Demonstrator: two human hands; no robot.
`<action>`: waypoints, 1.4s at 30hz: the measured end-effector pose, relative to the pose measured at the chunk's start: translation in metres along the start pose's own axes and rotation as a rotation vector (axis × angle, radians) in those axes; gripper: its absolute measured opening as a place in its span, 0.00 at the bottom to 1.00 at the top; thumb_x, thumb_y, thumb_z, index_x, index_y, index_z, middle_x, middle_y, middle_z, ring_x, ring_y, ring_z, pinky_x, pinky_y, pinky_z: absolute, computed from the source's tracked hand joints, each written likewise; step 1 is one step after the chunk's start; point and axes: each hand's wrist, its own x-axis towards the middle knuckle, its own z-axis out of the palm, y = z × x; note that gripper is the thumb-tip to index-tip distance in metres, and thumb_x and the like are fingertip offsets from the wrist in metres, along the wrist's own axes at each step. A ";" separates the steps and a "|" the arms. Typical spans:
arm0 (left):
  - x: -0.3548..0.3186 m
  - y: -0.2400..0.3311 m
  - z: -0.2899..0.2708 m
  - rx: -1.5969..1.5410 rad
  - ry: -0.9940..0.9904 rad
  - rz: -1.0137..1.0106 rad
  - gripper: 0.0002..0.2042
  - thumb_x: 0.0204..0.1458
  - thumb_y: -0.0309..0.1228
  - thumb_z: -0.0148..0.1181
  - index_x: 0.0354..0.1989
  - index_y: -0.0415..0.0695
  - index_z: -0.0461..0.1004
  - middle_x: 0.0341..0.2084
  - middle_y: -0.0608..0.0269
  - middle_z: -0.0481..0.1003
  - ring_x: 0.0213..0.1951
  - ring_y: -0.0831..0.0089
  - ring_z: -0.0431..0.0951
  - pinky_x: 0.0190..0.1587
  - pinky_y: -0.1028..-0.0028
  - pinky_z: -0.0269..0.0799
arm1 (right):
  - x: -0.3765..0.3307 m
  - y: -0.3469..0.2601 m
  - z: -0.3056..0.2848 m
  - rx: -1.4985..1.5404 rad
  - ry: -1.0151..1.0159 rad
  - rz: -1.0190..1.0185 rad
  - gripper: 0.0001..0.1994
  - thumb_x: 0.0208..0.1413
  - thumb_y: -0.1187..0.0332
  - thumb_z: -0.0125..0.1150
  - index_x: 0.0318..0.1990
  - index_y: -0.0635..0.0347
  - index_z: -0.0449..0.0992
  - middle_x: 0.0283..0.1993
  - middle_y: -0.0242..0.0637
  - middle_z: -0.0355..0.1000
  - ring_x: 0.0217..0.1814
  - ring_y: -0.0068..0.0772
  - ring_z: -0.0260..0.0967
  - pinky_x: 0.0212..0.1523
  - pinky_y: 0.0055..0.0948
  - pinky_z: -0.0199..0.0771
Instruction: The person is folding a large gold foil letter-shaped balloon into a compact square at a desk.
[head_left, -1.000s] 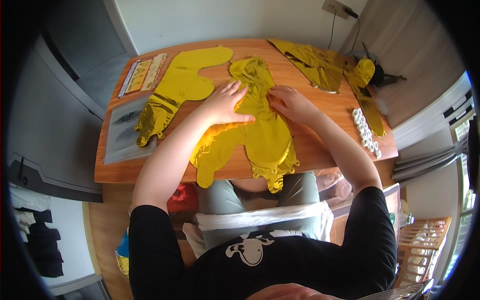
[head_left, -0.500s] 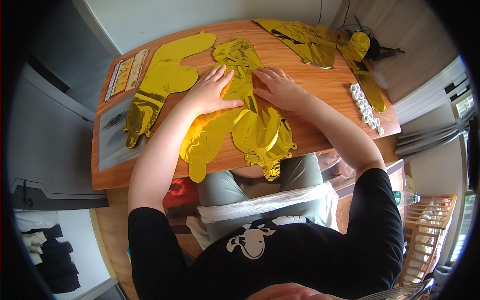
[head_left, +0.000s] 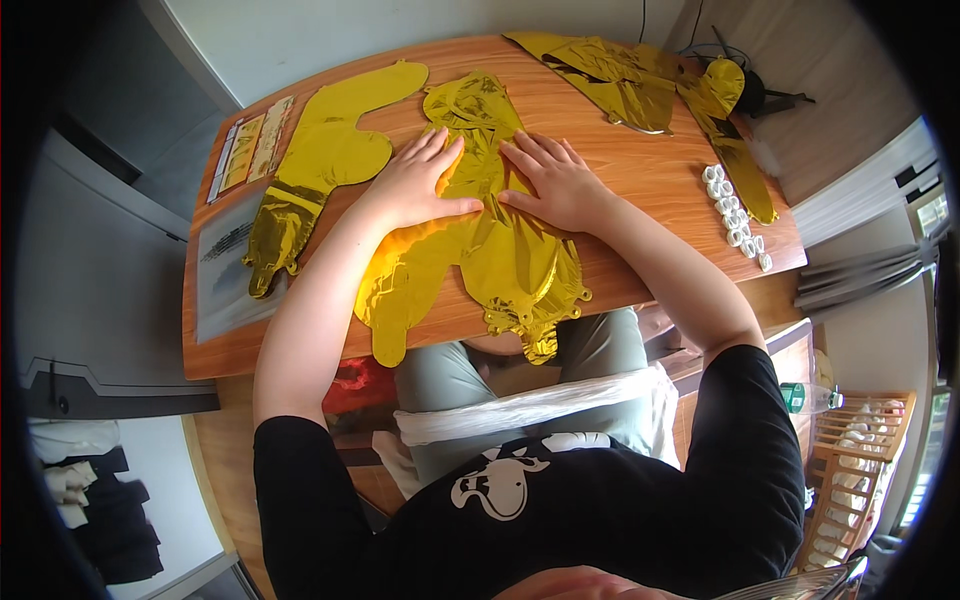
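Observation:
A crinkled, flat gold foil balloon (head_left: 515, 240) lies in front of me, its lower lobes reaching to the table's near edge and one tabbed end hanging over it. My left hand (head_left: 415, 188) rests on its left part, palm down, thumb stretched toward the middle. On the right, my right hand (head_left: 556, 188) lies flat at the balloon's right side, fingers spread and pointing away from me. Neither hand grips anything. Another flat gold foil balloon (head_left: 335, 145), curved with a tabbed end, lies to the left of my left hand.
More gold foil (head_left: 625, 80) is spread at the far right of the wooden table (head_left: 620, 255), beside a black stand (head_left: 770, 100). Small white rolls (head_left: 735, 215) line the right side. At left lie printed cards (head_left: 250, 150) and a grey translucent sheet (head_left: 225, 290).
My right hand has turned slightly, its fingers spreading a little more on the foil. The left hand stays nearly in place.

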 end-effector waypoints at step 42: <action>0.148 0.026 -0.009 -0.003 0.435 0.017 0.13 0.57 0.45 0.63 0.39 0.48 0.82 0.40 0.60 0.81 0.42 0.57 0.82 0.44 0.59 0.78 | -0.006 0.003 0.000 0.018 -0.016 0.014 0.43 0.64 0.31 0.40 0.78 0.48 0.49 0.81 0.48 0.46 0.83 0.51 0.39 0.80 0.53 0.37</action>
